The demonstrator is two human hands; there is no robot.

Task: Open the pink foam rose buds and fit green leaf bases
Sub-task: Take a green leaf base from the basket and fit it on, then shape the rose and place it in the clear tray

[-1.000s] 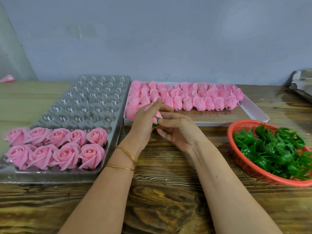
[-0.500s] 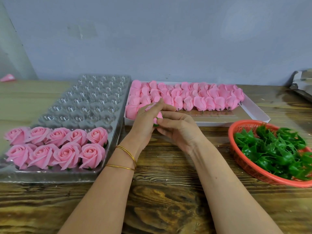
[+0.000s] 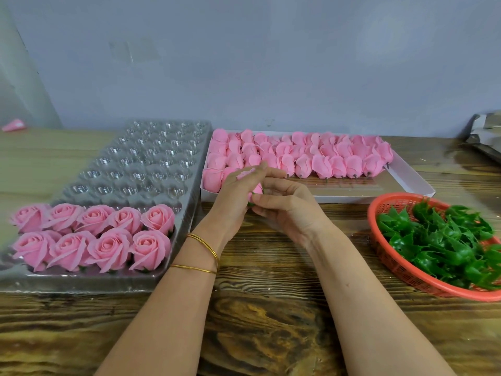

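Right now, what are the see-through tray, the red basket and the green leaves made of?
Clear tray: probably thin moulded plastic; glossy, with glints in its round cups.
Red basket: looks like stiff plastic; an open mesh wall with a smooth rim.
Green leaves: seemingly shiny plastic; bright highlights on jagged edges.

No writing, label or number is legible (none anywhere).

Closed pink buds (image 3: 311, 158) lie in rows in a white box (image 3: 417, 183). The held bud (image 3: 257, 189) (green showing beneath) sits between left hand (image 3: 233, 196) and right hand (image 3: 287, 210). Nine opened roses (image 3: 95, 237) stand in a clear tray (image 3: 135, 169). Green leaf bases (image 3: 439, 240) are heaped in a red basket (image 3: 390, 198).
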